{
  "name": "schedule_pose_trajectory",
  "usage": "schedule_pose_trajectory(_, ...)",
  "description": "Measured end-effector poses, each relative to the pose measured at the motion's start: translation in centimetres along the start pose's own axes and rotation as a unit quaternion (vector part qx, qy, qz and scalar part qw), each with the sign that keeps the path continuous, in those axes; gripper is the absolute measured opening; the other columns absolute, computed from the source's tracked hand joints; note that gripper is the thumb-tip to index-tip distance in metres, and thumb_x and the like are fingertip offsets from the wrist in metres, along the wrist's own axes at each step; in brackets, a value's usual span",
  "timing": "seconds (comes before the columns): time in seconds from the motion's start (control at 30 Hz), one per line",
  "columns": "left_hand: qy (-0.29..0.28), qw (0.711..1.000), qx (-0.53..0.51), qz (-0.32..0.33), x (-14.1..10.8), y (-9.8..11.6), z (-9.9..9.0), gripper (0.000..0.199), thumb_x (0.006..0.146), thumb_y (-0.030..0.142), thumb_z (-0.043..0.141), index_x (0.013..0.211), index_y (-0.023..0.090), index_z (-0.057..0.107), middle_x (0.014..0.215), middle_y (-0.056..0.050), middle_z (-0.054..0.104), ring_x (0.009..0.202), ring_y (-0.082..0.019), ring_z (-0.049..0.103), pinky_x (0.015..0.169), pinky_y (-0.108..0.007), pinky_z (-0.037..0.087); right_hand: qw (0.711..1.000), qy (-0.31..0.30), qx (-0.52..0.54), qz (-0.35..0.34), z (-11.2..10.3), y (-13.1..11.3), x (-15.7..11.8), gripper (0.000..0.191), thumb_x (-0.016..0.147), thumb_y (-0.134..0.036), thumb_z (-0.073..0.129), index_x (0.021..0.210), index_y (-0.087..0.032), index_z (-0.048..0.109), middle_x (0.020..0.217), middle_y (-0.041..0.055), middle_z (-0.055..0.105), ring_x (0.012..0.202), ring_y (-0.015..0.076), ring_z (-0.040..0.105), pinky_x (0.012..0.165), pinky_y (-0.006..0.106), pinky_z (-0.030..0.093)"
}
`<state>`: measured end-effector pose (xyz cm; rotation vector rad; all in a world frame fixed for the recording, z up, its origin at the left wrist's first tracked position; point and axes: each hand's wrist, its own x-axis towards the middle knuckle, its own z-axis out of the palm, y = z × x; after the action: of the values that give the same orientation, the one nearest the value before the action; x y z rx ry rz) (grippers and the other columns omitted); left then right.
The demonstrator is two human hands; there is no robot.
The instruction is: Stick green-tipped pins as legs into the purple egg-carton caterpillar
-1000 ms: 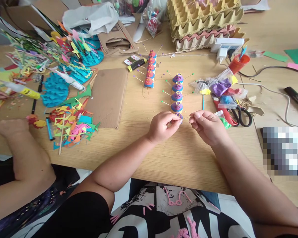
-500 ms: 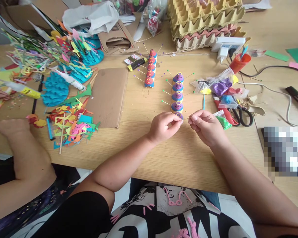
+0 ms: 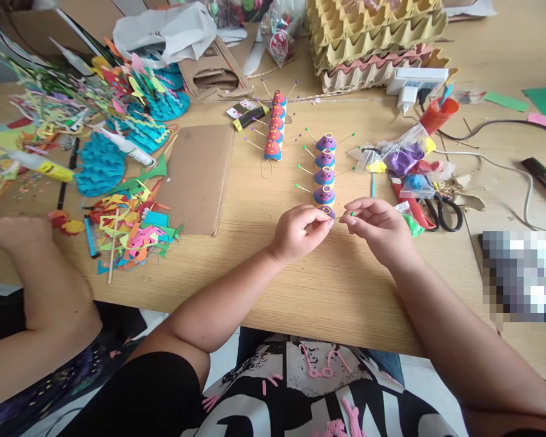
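Observation:
A row of purple and blue cups with faces and yellow rings, the purple caterpillar (image 3: pixel 324 176), stands in front of me, with green-tipped sticks at its sides. At its near end, my left hand (image 3: pixel 301 235) is closed in a pinch by the last cup; a thin stick reaches from its fingertips toward my right hand. My right hand (image 3: pixel 377 229) pinches the other end of that thin stick, and a green tip (image 3: pixel 352 213) shows at its fingers. Farther back to the left stands a red and blue caterpillar (image 3: pixel 275 127) with purple-tipped sticks.
Cardboard (image 3: pixel 198 179), paper scraps (image 3: pixel 141 233) and blue egg-carton pieces (image 3: pixel 101 164) lie left, near another person's arm (image 3: pixel 50 285). Egg trays (image 3: pixel 377 42) are stacked at the back. Scissors (image 3: pixel 450 213), clay bags (image 3: pixel 404 158) and a red cup (image 3: pixel 440 114) are right.
My right hand's fingers have spread slightly and shifted, and the green tip now shows between them. My left hand has hardly moved. The other person's hand at far left has moved slightly.

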<state>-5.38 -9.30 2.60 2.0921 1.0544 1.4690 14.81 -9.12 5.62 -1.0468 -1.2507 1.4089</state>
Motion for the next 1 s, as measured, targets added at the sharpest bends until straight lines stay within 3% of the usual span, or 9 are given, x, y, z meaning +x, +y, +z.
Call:
schedule_pose_trajectory(0.17, 0.0, 1.0, -0.012, 0.016, 0.1, 0.1, 0.0, 0.019, 0.096, 0.02, 0.073, 0.077, 0.02, 0.07, 0.065, 0.003, 0.067, 0.06, -0.009, 0.058, 0.061, -0.023, 0.046, 0.997, 0.012, -0.059, -0.05, -0.1, 0.1, -0.3, 0.038, 0.075, -0.056, 0.095, 0.084, -0.023, 0.077, 0.08, 0.0042, 0.076, 0.064, 0.0129, 0.063, 0.059, 0.029, 0.054)
schedule_pose_trajectory(0.33, -0.007, 1.0, -0.017, 0.01, 0.2, 0.1, -0.1, 0.019, 0.097, 0.022, 0.072, 0.078, 0.02, 0.07, 0.065, 0.003, 0.068, 0.06, -0.009, 0.058, 0.062, -0.024, 0.047, 0.996, 0.019, -0.07, -0.049, -0.4, 0.1, -0.2, 0.036, 0.076, -0.055, 0.095, 0.081, -0.023, 0.079, 0.08, 0.005, 0.078, 0.063, 0.0134, 0.063, 0.057, 0.03, 0.054)
schedule_pose_trajectory(0.57, -0.003, 1.0, -0.025, 0.013, 0.2, 0.1, -0.1, 0.016, 0.098, 0.022, 0.072, 0.081, 0.02, 0.073, 0.071, 0.001, 0.073, 0.06, -0.01, 0.061, 0.061, -0.024, 0.048, 0.998, -0.056, 0.003, 0.005, -0.6, -0.1, 0.2, 0.047, 0.069, -0.045, 0.1, 0.108, -0.026, 0.081, 0.087, 0.0027, 0.08, 0.07, 0.0134, 0.068, 0.066, 0.029, 0.059)
schedule_pose_trajectory(0.67, -0.003, 1.0, -0.026, 0.014, 0.3, 0.2, -0.2, 0.017, 0.097, 0.022, 0.072, 0.08, 0.02, 0.073, 0.069, 0.002, 0.072, 0.06, -0.009, 0.06, 0.061, -0.024, 0.047, 0.999, -0.033, -0.001, 0.002, -0.7, 0.7, 0.1, 0.032, 0.08, -0.05, 0.092, 0.093, -0.024, 0.082, 0.086, 0.0046, 0.082, 0.064, 0.012, 0.063, 0.059, 0.027, 0.054)
schedule_pose_trajectory(0.83, -0.004, 1.0, -0.023, 0.013, 0.3, 0.2, -0.1, 0.018, 0.097, 0.022, 0.073, 0.079, 0.019, 0.072, 0.067, 0.003, 0.07, 0.06, -0.009, 0.059, 0.06, -0.023, 0.046, 1.0, -0.009, -0.009, -0.019, -0.7, 1.3, 0.0, 0.027, 0.085, -0.048, 0.089, 0.081, -0.023, 0.081, 0.083, 0.0048, 0.082, 0.059, 0.0107, 0.059, 0.056, 0.027, 0.051)
schedule_pose_trajectory(0.9, 0.004, 0.999, -0.028, 0.018, 0.2, 0.1, -0.1, 0.018, 0.097, 0.021, 0.073, 0.08, 0.019, 0.072, 0.069, 0.002, 0.071, 0.06, -0.008, 0.06, 0.059, -0.023, 0.046, 1.0, -0.024, 0.001, -0.007, -0.8, 1.1, 0.1, 0.026, 0.081, -0.047, 0.093, 0.089, -0.024, 0.083, 0.084, 0.0042, 0.081, 0.061, 0.0114, 0.061, 0.057, 0.027, 0.052)
schedule_pose_trajectory(1.0, 0.008, 1.0, -0.022, 0.007, 0.2, 0.0, 0.0, 0.019, 0.098, 0.023, 0.073, 0.08, 0.019, 0.074, 0.071, 0.001, 0.073, 0.06, -0.008, 0.059, 0.058, -0.022, 0.045, 0.997, -0.065, 0.021, 0.024, -0.9, 0.7, 0.3, 0.042, 0.073, -0.044, 0.098, 0.108, -0.026, 0.084, 0.09, 0.0038, 0.082, 0.067, 0.0119, 0.065, 0.061, 0.027, 0.056)
